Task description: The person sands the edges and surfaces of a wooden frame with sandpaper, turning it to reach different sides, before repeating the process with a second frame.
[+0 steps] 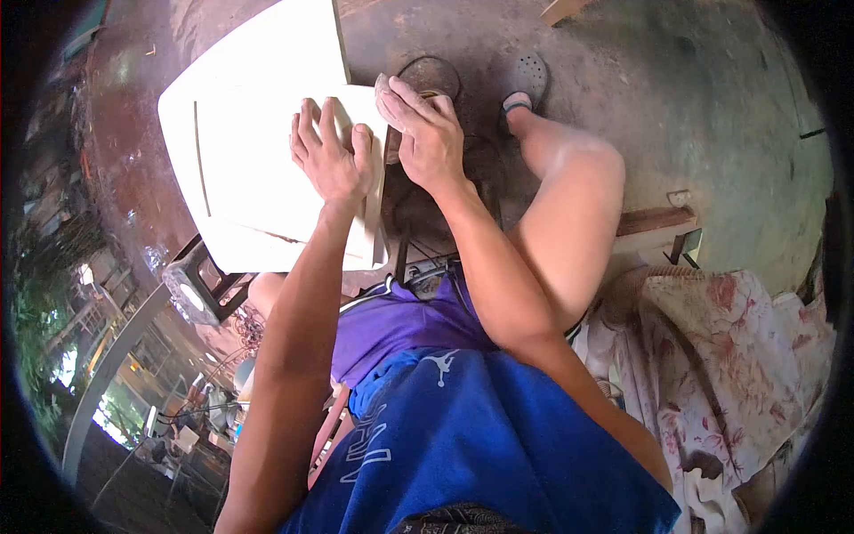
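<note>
A large white panel (249, 169) with rounded corners and a thin dark slot lies in front of me, over my lap side. On its surface my left hand (331, 160) rests flat, fingers spread, near the right-hand edge. Just beyond that edge is my right hand (425, 129), with its fingers bent and pressed together by the panel's corner. Pale dust coats those fingertips. Whatever they may grip is too small or hidden to name.
At the left, a dark frame with a pale face (191, 289) stands below the panel. A flowered cloth (721, 356) hangs at the right, near a wooden bar (654, 221). A grey clog (528, 78) is on my foot. Mixed clutter (191, 436) fills the lower left.
</note>
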Available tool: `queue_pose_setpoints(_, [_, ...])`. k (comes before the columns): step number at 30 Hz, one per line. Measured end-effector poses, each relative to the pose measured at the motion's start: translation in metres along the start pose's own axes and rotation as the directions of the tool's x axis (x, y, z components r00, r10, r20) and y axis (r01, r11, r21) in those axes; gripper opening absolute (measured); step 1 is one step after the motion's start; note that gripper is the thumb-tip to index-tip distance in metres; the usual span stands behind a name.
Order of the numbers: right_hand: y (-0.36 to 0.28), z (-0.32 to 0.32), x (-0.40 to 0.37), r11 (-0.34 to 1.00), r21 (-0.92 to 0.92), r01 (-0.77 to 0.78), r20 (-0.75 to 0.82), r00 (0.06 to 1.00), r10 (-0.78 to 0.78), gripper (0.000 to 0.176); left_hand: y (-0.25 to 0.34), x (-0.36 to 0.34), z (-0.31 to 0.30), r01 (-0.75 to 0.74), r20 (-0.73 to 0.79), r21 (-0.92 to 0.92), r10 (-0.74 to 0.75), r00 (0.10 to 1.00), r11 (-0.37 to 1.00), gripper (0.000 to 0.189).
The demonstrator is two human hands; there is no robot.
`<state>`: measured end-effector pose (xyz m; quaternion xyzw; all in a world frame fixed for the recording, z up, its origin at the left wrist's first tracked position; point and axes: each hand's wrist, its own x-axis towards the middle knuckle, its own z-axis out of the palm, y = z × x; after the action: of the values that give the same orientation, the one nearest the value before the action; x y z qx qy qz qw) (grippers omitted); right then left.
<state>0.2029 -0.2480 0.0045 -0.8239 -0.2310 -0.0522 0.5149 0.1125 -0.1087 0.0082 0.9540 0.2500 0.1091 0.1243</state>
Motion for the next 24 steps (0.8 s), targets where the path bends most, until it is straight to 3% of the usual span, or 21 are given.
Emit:
queue_pose_setpoints(1, [0.002,0.003,0.001,0.999,0.04,0.035,-0.035,0.999,-0.034,0.048,-0.001,0.0,0.0,0.003,0.007,0.016,-0.003,1.0,1.0,0.06])
queue_pose_setpoints(2, [0.004,0.002,0.001,0.991,0.11,-0.082,0.052,0.996,0.076,0.045,-0.001,0.002,0.001,0.005,0.008,0.033,-0.005,1.0,0.999,0.061])
queue_pose_setpoints(3, [0.012,0.005,0.0,0.991,0.112,-0.078,0.05,0.996,0.073,0.045,-0.002,0.003,-0.001,0.004,0.003,0.034,-0.004,1.0,0.999,0.061])
queue_pose_setpoints(6, [0.033,0.009,-0.008,0.935,0.237,-0.263,0.004,0.963,0.27,0.043,0.003,0.006,0.001,0.014,0.019,0.029,-0.015,1.0,0.999,0.062])
queue_pose_setpoints(9, [0.002,0.004,-0.004,0.898,0.329,-0.293,0.031,0.954,0.299,0.044,-0.002,0.0,-0.001,0.012,0.028,0.029,-0.013,1.0,1.0,0.062])
queue_pose_setpoints(10, [0.003,0.008,-0.006,0.946,0.285,-0.152,-0.021,0.986,0.165,0.042,-0.002,0.001,0.0,0.011,0.021,0.03,-0.012,1.0,0.999,0.062])
queue_pose_setpoints(11, [0.006,0.007,-0.007,0.946,0.285,-0.154,-0.023,0.986,0.167,0.042,-0.001,0.002,0.0,0.008,0.015,0.03,-0.009,1.0,1.0,0.062])
queue_pose_setpoints(12, [0.011,0.004,-0.009,0.941,0.09,-0.327,0.234,0.925,0.299,0.04,-0.001,0.0,-0.001,0.002,0.02,0.029,-0.003,1.0,1.0,0.062])
queue_pose_setpoints(13, [0.018,0.003,-0.01,0.892,-0.14,-0.43,0.435,0.783,0.445,0.038,-0.001,0.001,0.0,0.012,0.028,0.037,-0.013,1.0,0.999,0.063])
queue_pose_setpoints(14, [0.026,0.014,-0.022,0.917,0.097,-0.387,0.267,0.898,0.351,0.038,-0.001,0.002,0.0,0.022,0.036,0.044,-0.024,0.999,0.999,0.063])
queue_pose_setpoints(15, [0.022,0.01,-0.017,0.918,0.098,-0.385,0.264,0.899,0.349,0.038,0.0,0.003,0.0,0.02,0.033,0.043,-0.022,0.999,0.999,0.063])
queue_pose_setpoints(17, [0.015,0.006,-0.008,0.86,0.261,-0.438,-0.013,0.889,0.457,0.04,-0.001,0.002,0.0,0.029,0.04,0.062,-0.031,0.999,0.998,0.063])
queue_pose_setpoints(19, [0.012,0.001,0.001,0.875,0.32,-0.363,-0.017,0.922,0.388,0.041,0.001,0.004,-0.001,0.021,0.036,0.043,-0.023,0.999,0.999,0.064])
queue_pose_setpoints(21, [0.004,0.002,0.004,0.964,0.208,-0.167,0.065,0.985,0.157,0.042,0.0,0.001,-0.002,0.014,0.029,0.02,-0.014,0.999,1.0,0.064])
queue_pose_setpoints(24, [0.007,0.01,0.003,0.978,0.151,-0.142,0.048,0.99,0.136,0.044,-0.001,0.004,0.0,0.01,0.028,0.045,-0.011,1.0,0.999,0.063])
